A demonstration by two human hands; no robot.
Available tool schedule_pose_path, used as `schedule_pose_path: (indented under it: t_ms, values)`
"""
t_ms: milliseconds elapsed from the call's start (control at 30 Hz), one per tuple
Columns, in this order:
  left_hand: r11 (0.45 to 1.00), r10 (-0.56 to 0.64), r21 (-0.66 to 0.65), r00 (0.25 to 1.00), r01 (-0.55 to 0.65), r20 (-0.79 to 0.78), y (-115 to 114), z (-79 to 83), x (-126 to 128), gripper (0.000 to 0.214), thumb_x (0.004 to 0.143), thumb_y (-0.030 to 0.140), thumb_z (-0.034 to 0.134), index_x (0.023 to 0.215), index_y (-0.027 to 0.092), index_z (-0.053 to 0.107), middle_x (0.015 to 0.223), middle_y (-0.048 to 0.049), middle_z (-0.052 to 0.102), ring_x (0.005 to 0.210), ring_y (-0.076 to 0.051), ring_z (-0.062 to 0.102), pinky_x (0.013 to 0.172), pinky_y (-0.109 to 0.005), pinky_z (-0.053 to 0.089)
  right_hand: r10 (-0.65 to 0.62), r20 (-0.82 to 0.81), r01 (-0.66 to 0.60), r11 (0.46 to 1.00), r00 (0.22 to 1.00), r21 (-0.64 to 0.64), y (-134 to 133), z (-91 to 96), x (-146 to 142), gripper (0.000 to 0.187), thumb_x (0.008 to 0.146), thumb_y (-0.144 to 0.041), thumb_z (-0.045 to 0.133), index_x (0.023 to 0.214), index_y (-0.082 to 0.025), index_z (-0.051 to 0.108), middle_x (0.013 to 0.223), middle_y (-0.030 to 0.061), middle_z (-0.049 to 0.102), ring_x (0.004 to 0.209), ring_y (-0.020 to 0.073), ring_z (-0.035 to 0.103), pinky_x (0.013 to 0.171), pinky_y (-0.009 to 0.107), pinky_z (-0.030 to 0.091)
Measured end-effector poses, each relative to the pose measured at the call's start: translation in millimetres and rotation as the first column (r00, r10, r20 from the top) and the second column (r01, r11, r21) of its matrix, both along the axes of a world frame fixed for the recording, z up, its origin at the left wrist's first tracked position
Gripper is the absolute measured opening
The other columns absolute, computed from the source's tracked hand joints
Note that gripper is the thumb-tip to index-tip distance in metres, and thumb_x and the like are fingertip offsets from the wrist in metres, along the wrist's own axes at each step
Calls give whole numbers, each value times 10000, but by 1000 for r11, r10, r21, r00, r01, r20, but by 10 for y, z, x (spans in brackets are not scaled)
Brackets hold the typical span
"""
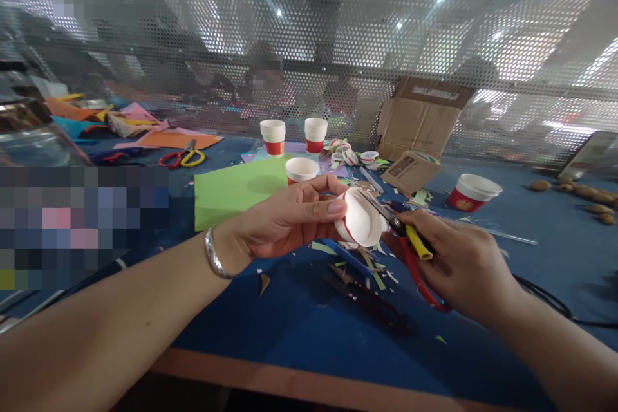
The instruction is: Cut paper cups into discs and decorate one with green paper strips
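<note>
Between the thumb and fingers of my left hand (299,215) is a paper cup (361,222), tipped so that its white inside faces me. My right hand (458,257) grips scissors (418,248) with one yellow and one red handle. Their blades reach the upper right part of the cup's rim; whether they bite into the paper I cannot tell. Just behind my left hand stands another paper cup (302,169), beside a green sheet (236,190). Below the held cup, a dark pair of snips (371,302) and a blue pen-like stick (347,257) lie among paper scraps.
Two cup stacks (273,137) stand farther back. A red and white cup (474,193) is at the right, near walnut-like lumps (586,192). An open cardboard box (418,119) leans against the perforated metal screen (299,32). Other scissors (182,156) and coloured paper (178,137) lie left.
</note>
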State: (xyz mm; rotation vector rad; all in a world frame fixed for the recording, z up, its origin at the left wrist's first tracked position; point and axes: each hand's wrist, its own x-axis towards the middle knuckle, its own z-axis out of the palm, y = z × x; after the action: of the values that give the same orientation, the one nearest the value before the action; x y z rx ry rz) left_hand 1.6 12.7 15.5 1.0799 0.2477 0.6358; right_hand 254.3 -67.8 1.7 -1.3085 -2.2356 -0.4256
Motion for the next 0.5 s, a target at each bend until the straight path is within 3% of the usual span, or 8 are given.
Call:
schedule_pose_path:
  t_ms: [500]
  values:
    - [997, -72, -21, 997, 72, -21, 16, -47, 2, 299, 811, 290, 817, 973, 185, 588, 875, -1, 639, 793, -120, 663, 749, -239, 555, 32, 44, -34, 998, 999, 47, -15, 35, -17, 336, 765, -126, 450, 1044, -195, 624, 720, 39, 752, 541, 197, 684, 502, 269, 464]
